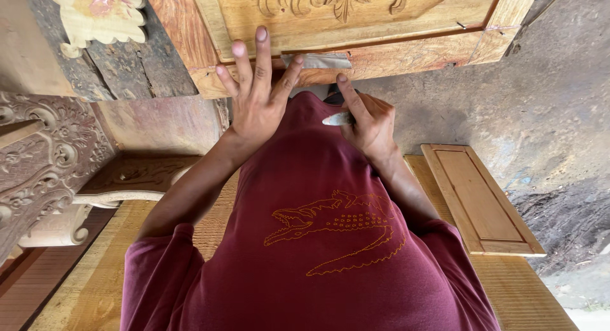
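Head view, looking straight down the torso:

- Left hand [256, 96]: wide open, fingers spread, fingertips [261, 34] pressed flat on the lower rail of a carved wooden panel [356, 16]. Holds nothing.
- Right hand [367, 122]: closed around a small pale putty knife [337, 119], pinched between thumb and fingers, index finger extended up toward the panel edge. Blade tip points left, just below the rail, not clearly touching the wood.
- Grey filler patch [321, 60]: flat, roughly rectangular smear on the bottom rail, between the left thumb and the right index fingertip. Just above the knife.
- Panel: orange-brown wood, carved scroll at top centre, framed by a thin groove; small dark nick near the right corner.
- Maroon shirt [318, 242]: fills the lower centre, orange stitched outline of a crocodile shape on the chest. No packages or signs in view.
- Small plain cabinet door [483, 201]: light wood, recessed panel, lies flat at right on a wooden board [521, 286], well apart from both hands.
- Ornate carved furniture [44, 159]: left edge, dark scrollwork.
- Pale scalloped carved piece [98, 16], pink in the middle, top left.
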